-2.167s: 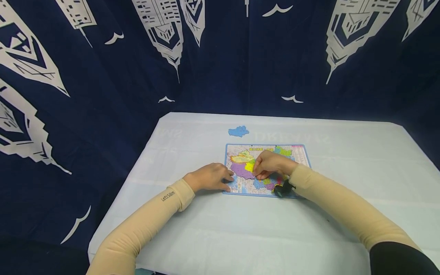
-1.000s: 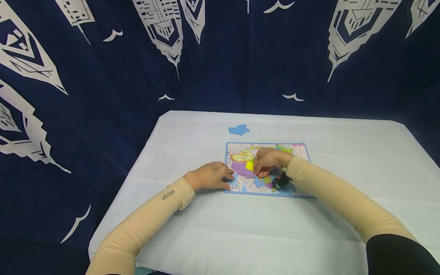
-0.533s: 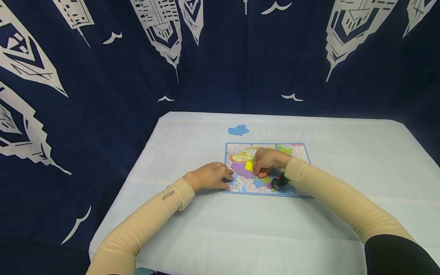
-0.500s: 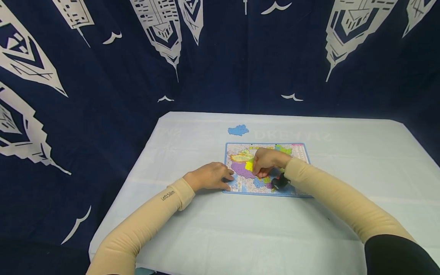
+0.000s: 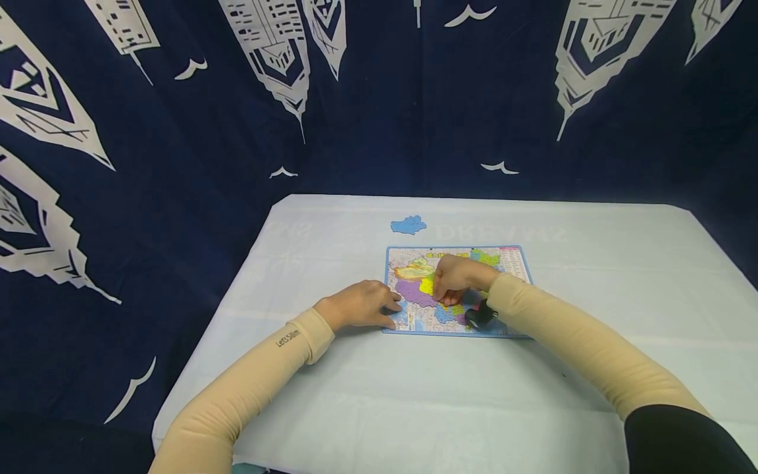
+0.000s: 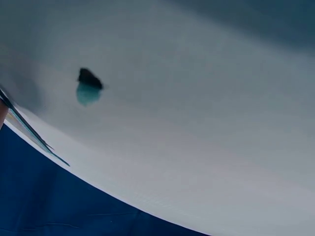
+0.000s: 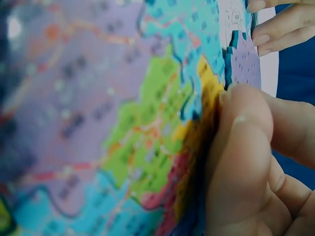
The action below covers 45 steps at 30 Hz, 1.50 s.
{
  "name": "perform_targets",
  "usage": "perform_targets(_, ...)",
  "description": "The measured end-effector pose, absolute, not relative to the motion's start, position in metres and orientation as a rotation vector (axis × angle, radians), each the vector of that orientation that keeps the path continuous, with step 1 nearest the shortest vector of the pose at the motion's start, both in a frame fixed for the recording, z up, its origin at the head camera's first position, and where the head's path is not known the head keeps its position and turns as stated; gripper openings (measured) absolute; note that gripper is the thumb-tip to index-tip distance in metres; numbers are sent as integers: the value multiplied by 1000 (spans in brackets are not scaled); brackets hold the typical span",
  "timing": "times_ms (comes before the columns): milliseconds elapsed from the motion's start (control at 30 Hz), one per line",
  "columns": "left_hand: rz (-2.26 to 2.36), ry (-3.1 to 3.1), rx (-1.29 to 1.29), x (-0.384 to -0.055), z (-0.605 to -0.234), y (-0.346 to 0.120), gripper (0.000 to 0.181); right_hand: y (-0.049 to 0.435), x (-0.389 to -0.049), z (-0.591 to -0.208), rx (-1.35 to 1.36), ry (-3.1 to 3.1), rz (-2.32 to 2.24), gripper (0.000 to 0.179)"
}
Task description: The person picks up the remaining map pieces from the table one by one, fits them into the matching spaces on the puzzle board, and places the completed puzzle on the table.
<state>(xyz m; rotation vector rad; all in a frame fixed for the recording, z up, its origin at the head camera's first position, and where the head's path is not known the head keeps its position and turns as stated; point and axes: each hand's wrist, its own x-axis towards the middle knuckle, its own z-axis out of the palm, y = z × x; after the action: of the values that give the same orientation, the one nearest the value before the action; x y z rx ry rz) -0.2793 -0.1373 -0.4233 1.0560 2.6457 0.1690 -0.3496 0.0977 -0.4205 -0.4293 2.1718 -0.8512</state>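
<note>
A map jigsaw board (image 5: 516, 263) with a blue rim lies on the white table. My left hand (image 5: 360, 305) rests at its left edge, fingertips touching the rim. Over the middle of the map is my right hand (image 5: 456, 275), fingers bent down and thumb against them. In the right wrist view those fingertips (image 7: 243, 115) pinch at the edge of an orange-yellow puzzle piece (image 7: 205, 93), whose far part is hidden. Green (image 7: 150, 128) and light-blue (image 7: 194, 29) pieces adjoin it. A purple piece (image 5: 413, 293) and a yellow piece (image 5: 426, 286) lie left of the right hand.
A loose blue puzzle piece (image 5: 408, 224) lies on the table (image 5: 331, 408) behind the board. A black device (image 5: 481, 317) sits under the right wrist, covering part of the map. A dark blue patterned curtain (image 5: 379, 131) hangs behind.
My right hand stays over the same spot on the map, its wrist and forearm shifting slightly left. The left hand holds still. The whole head view drifts a little.
</note>
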Motion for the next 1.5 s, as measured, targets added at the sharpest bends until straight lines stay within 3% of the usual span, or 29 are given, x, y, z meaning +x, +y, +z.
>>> perform_targets(1500, 173, 2644, 1056, -277, -421, -135, 44, 98, -357, -419, -396, 2092, -845, 12)
